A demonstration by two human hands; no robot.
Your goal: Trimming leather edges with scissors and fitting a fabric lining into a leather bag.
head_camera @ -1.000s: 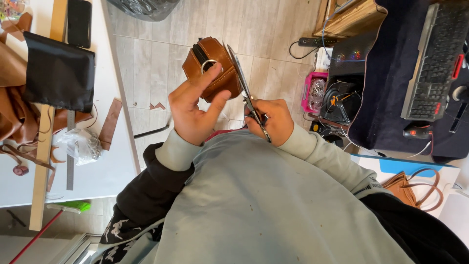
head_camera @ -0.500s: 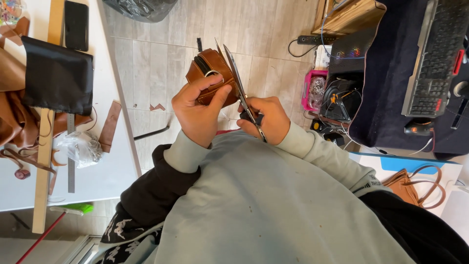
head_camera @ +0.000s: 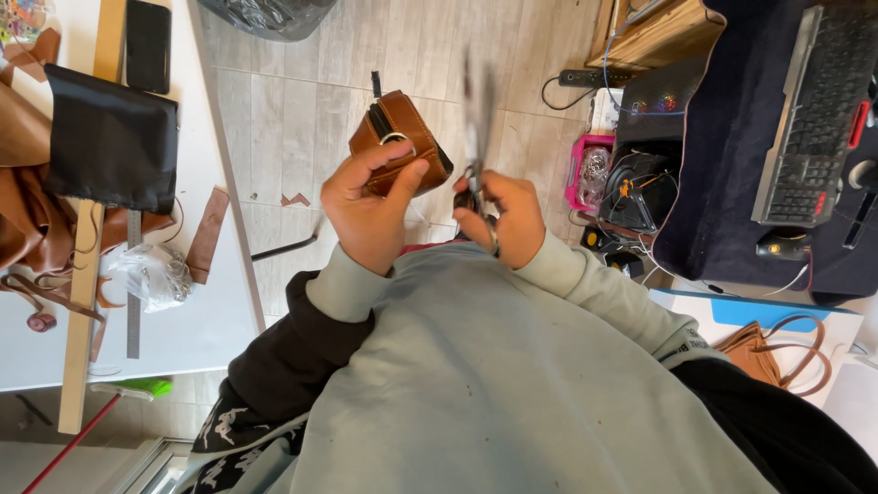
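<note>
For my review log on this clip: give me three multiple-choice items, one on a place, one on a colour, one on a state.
1. Where does the black cloth lie?
A. on the white table
B. on the floor
C. on the keyboard

2. What colour is the small leather bag?
A. black
B. brown
C. pink

3. What is the right hand doing?
A. resting empty
B. typing
C. holding scissors

Answers:
1 A, the cloth sits on the tabletop at far left.
2 B, the leather in the left hand is tan-brown.
3 C, its fingers are through the handles, blades blurred.
</note>
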